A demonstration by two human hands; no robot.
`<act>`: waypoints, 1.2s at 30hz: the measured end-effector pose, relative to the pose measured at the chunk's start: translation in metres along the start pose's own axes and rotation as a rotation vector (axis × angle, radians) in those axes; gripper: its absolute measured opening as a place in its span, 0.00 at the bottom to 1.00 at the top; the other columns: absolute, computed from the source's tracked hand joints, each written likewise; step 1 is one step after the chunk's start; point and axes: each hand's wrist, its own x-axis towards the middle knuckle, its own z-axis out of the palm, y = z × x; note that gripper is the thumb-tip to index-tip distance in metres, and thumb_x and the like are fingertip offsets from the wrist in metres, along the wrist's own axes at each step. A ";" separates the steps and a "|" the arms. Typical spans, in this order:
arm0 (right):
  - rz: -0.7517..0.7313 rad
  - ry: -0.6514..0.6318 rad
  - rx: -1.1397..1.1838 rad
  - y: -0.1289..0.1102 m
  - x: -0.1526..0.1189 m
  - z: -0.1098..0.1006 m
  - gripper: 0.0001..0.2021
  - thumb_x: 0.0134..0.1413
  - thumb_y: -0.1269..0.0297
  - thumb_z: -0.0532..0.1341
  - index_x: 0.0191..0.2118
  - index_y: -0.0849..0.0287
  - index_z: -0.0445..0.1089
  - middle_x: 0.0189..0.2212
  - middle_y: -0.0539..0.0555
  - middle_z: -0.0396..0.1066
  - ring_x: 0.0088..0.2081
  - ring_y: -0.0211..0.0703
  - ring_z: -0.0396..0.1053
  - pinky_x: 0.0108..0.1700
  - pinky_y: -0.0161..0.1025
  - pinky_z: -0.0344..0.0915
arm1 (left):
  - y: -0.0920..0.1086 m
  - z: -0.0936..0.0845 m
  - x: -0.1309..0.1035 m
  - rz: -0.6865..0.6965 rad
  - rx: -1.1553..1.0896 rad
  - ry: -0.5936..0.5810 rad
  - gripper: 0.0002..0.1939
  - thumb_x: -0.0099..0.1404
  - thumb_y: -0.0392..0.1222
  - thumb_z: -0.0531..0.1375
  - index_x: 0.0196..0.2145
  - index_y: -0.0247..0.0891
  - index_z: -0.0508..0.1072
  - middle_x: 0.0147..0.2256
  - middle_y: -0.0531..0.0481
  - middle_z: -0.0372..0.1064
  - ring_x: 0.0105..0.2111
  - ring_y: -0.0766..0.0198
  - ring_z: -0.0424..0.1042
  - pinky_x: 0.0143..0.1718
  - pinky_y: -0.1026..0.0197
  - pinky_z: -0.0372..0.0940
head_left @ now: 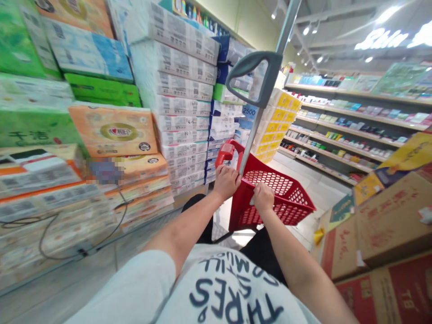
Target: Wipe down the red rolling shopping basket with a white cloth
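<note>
A red plastic shopping basket [283, 193] with perforated sides stands in front of my body. From its near edge a grey metal pole [256, 126] rises, with a dark grey loop handle [232, 81] near its top. My left hand [227, 182] is wrapped round the basket's near rim, left of the pole and below a red handle piece [224, 153]. Right of the pole, my right hand [263, 196] has its fingers curled over the same rim. The visible part of the basket's inside shows no goods.
Stacked tissue packs [121, 130] and tall piles of wrapped packs [185, 81] line the left side. Cardboard boxes [398, 216] are stacked at the right. Product shelves [351, 121] stand further back. A cable [43, 243] hangs at the lower left.
</note>
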 end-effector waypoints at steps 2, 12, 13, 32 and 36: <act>0.004 0.058 0.036 -0.001 -0.001 0.000 0.18 0.66 0.62 0.42 0.43 0.61 0.68 0.38 0.59 0.71 0.40 0.47 0.64 0.45 0.42 0.53 | 0.000 0.000 0.000 0.003 0.002 -0.005 0.11 0.68 0.44 0.53 0.35 0.40 0.74 0.35 0.46 0.71 0.43 0.54 0.65 0.54 0.47 0.54; 0.027 0.036 0.144 -0.003 -0.003 -0.001 0.19 0.66 0.62 0.41 0.42 0.61 0.68 0.39 0.60 0.71 0.42 0.47 0.65 0.46 0.43 0.56 | 0.002 -0.004 0.000 -0.008 -0.008 -0.027 0.11 0.68 0.44 0.54 0.35 0.40 0.73 0.35 0.46 0.71 0.44 0.53 0.65 0.54 0.47 0.53; -0.003 0.093 0.153 -0.003 -0.008 0.000 0.19 0.67 0.61 0.41 0.46 0.62 0.67 0.42 0.61 0.70 0.45 0.48 0.64 0.49 0.44 0.56 | 0.002 -0.004 0.000 -0.006 -0.003 -0.024 0.11 0.68 0.44 0.54 0.34 0.40 0.73 0.35 0.46 0.71 0.44 0.53 0.65 0.54 0.47 0.53; 0.155 -0.331 0.029 -0.011 0.031 -0.010 0.18 0.66 0.63 0.45 0.30 0.58 0.68 0.28 0.57 0.70 0.29 0.44 0.66 0.35 0.39 0.53 | -0.002 -0.001 -0.003 0.005 0.021 -0.020 0.10 0.68 0.44 0.54 0.34 0.39 0.72 0.35 0.47 0.71 0.43 0.55 0.65 0.53 0.47 0.54; 0.041 -0.197 0.121 -0.038 0.037 -0.008 0.19 0.67 0.62 0.42 0.35 0.58 0.69 0.32 0.57 0.72 0.34 0.45 0.67 0.39 0.40 0.56 | -0.002 -0.002 -0.002 0.011 0.029 -0.021 0.10 0.68 0.44 0.54 0.33 0.39 0.71 0.34 0.47 0.70 0.42 0.55 0.65 0.53 0.47 0.54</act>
